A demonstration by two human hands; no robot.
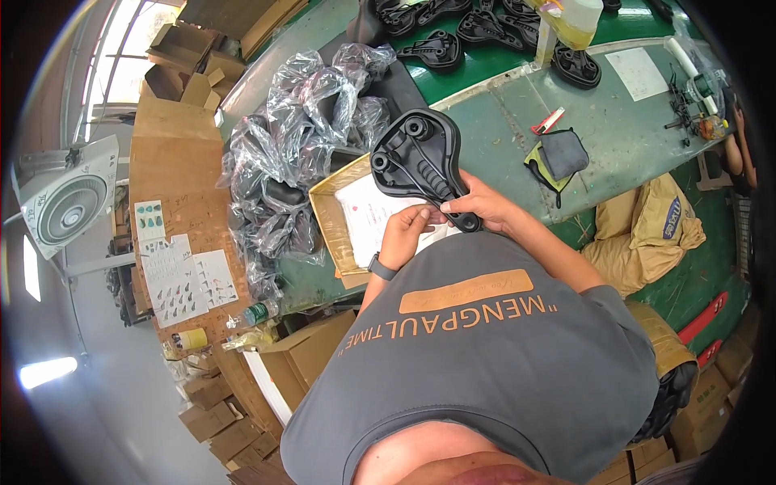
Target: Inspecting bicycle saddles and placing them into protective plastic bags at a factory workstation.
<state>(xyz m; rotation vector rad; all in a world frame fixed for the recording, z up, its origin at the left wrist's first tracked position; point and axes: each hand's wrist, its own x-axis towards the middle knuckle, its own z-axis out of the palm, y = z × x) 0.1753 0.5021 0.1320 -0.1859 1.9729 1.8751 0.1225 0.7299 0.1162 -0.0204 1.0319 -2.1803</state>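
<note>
A black bicycle saddle (424,158) is turned underside up in front of my chest, its ribs and two round sockets showing. My right hand (482,204) is closed round its narrow nose. Beside the nose, my left hand (408,233), with a dark watch at the wrist, has thumb and fingers pinched together close to the right fingertips. Whatever it pinches is too small to make out. Just beyond the left hand stands an open cardboard box (322,212) with white sheets (368,212) inside, partly hidden by the saddle and hand.
Plastic-wrapped saddles (279,153) are heaped to the left. More bare saddles (436,51) lie on the green surface at the back. A red-and-white cutter (549,120) and a dark cloth (563,153) rest on the table at right. A bottle (259,313) lies near the left edge.
</note>
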